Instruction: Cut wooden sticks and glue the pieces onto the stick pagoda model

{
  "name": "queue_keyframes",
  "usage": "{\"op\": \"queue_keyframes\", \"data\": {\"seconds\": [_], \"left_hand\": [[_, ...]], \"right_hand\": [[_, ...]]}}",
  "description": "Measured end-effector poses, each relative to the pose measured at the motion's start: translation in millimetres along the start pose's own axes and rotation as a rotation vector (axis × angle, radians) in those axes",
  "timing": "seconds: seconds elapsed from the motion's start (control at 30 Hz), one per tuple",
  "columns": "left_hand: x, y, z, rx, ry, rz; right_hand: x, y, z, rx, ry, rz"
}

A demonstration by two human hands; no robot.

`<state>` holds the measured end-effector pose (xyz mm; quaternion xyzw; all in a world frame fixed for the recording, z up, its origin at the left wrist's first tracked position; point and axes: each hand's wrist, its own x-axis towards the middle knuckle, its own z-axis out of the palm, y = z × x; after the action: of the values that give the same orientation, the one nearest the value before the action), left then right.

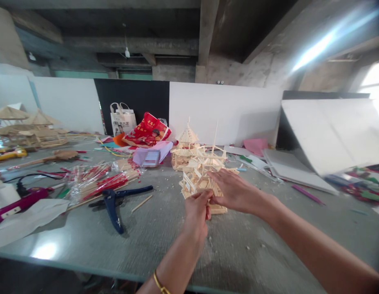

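A pavilion-like model (187,157) built of thin wooden sticks stands on the grey table, with a pointed roof at its back left and a thin upright stick at its right. Low at the model's front, my left hand (198,206) is closed in a pinch; whatever lies between its fingertips is too small to make out. My right hand (234,188) reaches over the model's right front, fingers along the sticks and thumb below, near my left fingertips. Both hands hide part of the lower front.
Blue-handled cutters (112,206) and a loose stick (142,203) lie left of the model. Further left are bagged sticks (100,179) and a purple glue gun (24,202). Behind sits a red bag (148,130). White boards (299,171) and a purple pen (307,194) lie right.
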<state>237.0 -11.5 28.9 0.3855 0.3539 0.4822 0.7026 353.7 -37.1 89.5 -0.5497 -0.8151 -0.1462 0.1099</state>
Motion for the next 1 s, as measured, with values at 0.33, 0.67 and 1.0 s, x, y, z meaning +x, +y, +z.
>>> {"op": "queue_keyframes", "data": {"seconds": [0.33,0.67,1.0], "left_hand": [[-3,0,-8.2,0.006,-0.046,-0.066],[2,1,-6.0,0.029,-0.056,-0.028],[5,-2,-6.1,0.044,-0.073,-0.035]], "right_hand": [[-14,11,1,0.053,-0.055,0.011],[-2,-1,3,-0.010,0.000,-0.048],[0,2,8,-0.014,0.024,-0.045]]}}
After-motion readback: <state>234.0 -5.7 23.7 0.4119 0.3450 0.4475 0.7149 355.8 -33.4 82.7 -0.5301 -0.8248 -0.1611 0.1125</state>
